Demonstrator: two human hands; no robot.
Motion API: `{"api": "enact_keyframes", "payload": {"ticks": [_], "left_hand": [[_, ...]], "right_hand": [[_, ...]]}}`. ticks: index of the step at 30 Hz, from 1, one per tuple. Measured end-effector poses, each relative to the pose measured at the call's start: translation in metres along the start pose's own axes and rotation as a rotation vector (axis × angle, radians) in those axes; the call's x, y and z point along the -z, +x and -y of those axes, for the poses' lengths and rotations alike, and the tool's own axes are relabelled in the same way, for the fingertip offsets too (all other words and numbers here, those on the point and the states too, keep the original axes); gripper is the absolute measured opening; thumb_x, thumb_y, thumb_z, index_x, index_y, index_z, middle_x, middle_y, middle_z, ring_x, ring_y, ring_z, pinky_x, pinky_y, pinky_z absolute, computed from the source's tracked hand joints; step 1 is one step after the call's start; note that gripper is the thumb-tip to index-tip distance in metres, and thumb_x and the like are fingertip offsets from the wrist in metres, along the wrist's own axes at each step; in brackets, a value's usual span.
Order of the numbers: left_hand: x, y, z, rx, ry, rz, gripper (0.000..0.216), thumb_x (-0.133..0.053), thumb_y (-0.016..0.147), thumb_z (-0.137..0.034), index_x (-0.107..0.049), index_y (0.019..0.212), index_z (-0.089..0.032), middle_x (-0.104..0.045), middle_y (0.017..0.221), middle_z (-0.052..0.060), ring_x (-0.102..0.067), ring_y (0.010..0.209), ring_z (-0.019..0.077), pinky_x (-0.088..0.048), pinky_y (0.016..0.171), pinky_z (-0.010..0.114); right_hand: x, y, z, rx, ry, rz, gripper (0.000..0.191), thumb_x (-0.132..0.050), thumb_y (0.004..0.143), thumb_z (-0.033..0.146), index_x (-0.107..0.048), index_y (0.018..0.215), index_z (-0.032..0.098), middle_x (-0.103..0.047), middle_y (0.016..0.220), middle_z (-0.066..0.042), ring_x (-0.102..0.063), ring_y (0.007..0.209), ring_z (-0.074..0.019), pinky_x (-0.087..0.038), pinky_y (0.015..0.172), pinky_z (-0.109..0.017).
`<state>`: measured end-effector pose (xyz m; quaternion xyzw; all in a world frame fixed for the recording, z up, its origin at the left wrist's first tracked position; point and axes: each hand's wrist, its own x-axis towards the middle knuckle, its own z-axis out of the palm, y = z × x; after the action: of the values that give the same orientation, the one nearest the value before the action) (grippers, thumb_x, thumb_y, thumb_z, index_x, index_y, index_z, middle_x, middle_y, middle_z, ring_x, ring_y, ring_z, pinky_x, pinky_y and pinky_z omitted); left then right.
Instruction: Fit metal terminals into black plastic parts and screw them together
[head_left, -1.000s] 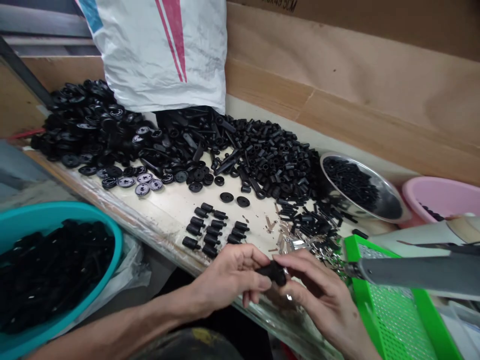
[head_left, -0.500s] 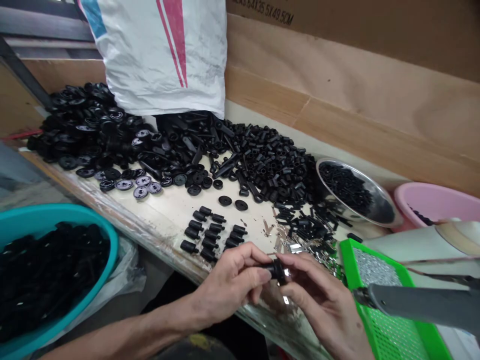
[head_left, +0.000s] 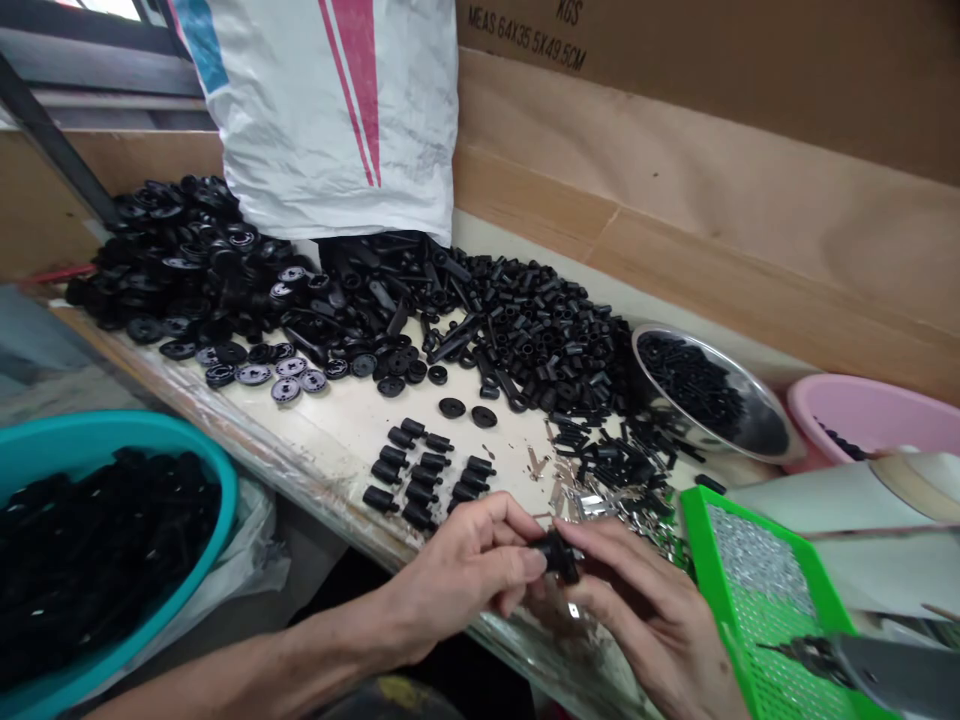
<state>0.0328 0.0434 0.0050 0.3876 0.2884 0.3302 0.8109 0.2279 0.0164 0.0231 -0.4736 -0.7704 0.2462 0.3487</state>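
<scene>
Between my two hands, over the table's front edge, is a small black plastic part. My left hand pinches its left end between thumb and fingers. The fingers of my right hand close around its right end. A small shiny metal tab shows below the part, next to my right thumb. Just beyond my left hand, several black cylindrical pieces with thin stems lie in rows. Flat metal strips are scattered past my right fingers.
Black parts are heaped along the back, under a white sack. A steel bowl and pink basin stand right. A grey power screwdriver overhangs a green tray with small silver pieces. A teal tub stands left.
The black part has turned slightly in my fingers; its shiny end is less visible. The screwdriver has shifted right and down, and its bit now shows. My view has shifted slightly.
</scene>
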Motion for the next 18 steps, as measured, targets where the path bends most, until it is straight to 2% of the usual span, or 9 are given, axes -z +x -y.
{"api": "enact_keyframes", "payload": {"ticks": [2, 4, 7, 9, 10, 14, 16, 18], "left_hand": [[-0.001, 0.0, 0.001, 0.02, 0.018, 0.018, 0.015, -0.058, 0.082, -0.024, -0.05, 0.092, -0.016, -0.047, 0.053, -0.007, -0.039, 0.049, 0.0062, -0.028, 0.05, 0.018], [-0.003, 0.0, 0.003, 0.021, 0.058, -0.016, 0.015, -0.059, 0.079, -0.021, -0.05, 0.09, -0.017, -0.048, 0.056, -0.006, -0.041, 0.049, 0.0069, -0.029, 0.049, 0.019], [-0.004, -0.002, 0.007, -0.083, 0.231, -0.135, 0.01, -0.057, 0.078, -0.017, -0.053, 0.086, -0.017, -0.053, 0.064, -0.003, -0.046, 0.056, 0.0086, -0.035, 0.054, 0.021], [-0.002, -0.003, 0.008, -0.112, 0.275, -0.159, 0.008, -0.058, 0.078, -0.017, -0.055, 0.085, -0.017, -0.054, 0.065, -0.003, -0.047, 0.057, 0.0087, -0.036, 0.055, 0.021], [0.0, -0.003, 0.008, -0.075, 0.228, -0.121, 0.009, -0.059, 0.078, -0.019, -0.055, 0.085, -0.017, -0.055, 0.063, -0.003, -0.046, 0.054, 0.0082, -0.035, 0.052, 0.02], [0.009, 0.001, 0.009, 0.169, -0.166, 0.179, 0.02, -0.065, 0.075, -0.028, -0.051, 0.084, -0.016, -0.061, 0.063, 0.001, -0.038, 0.039, 0.0046, -0.022, 0.038, 0.018], [0.01, 0.001, 0.01, 0.174, -0.248, 0.199, 0.022, -0.065, 0.075, -0.029, -0.051, 0.084, -0.015, -0.064, 0.068, 0.005, -0.038, 0.038, 0.0039, -0.022, 0.038, 0.018], [0.009, 0.001, 0.01, 0.132, -0.212, 0.116, 0.021, -0.066, 0.076, -0.028, -0.051, 0.085, -0.015, -0.062, 0.063, 0.002, -0.04, 0.04, 0.0046, -0.025, 0.038, 0.017]], "right_hand": [[-0.001, 0.0, 0.0, -0.013, 0.006, -0.015, 0.033, -0.066, 0.082, 0.027, -0.064, 0.115, 0.032, -0.068, 0.096, -0.001, -0.066, 0.082, -0.015, -0.053, 0.07, -0.02], [-0.004, 0.0, 0.001, -0.038, 0.009, -0.044, 0.028, -0.066, 0.082, 0.028, -0.066, 0.111, 0.03, -0.069, 0.092, -0.001, -0.066, 0.08, -0.0153, -0.053, 0.067, -0.02], [-0.008, 0.0, 0.003, -0.078, 0.0, -0.091, 0.024, -0.067, 0.081, 0.028, -0.068, 0.105, 0.028, -0.068, 0.085, -0.001, -0.065, 0.072, -0.015, -0.052, 0.06, -0.02], [-0.009, 0.0, 0.004, -0.068, 0.012, -0.07, 0.025, -0.068, 0.081, 0.027, -0.067, 0.106, 0.028, -0.067, 0.084, -0.001, -0.064, 0.071, -0.0148, -0.052, 0.059, -0.021], [-0.008, 0.0, 0.004, -0.046, 0.027, -0.042, 0.027, -0.067, 0.081, 0.026, -0.066, 0.108, 0.028, -0.067, 0.086, -0.001, -0.064, 0.073, -0.015, -0.052, 0.061, -0.021], [-0.004, -0.001, 0.0, 0.065, 0.093, 0.073, 0.033, -0.061, 0.086, 0.02, -0.061, 0.117, 0.031, -0.068, 0.099, -0.002, -0.064, 0.087, -0.0156, -0.053, 0.074, -0.024], [-0.003, -0.001, -0.003, 0.071, 0.095, 0.086, 0.034, -0.06, 0.087, 0.019, -0.06, 0.118, 0.031, -0.067, 0.1, -0.002, -0.064, 0.088, -0.0149, -0.052, 0.075, -0.023], [-0.003, -0.001, -0.004, 0.034, 0.079, 0.079, 0.033, -0.061, 0.086, 0.019, -0.061, 0.117, 0.031, -0.067, 0.097, -0.001, -0.064, 0.085, -0.0142, -0.052, 0.073, -0.022]]}}
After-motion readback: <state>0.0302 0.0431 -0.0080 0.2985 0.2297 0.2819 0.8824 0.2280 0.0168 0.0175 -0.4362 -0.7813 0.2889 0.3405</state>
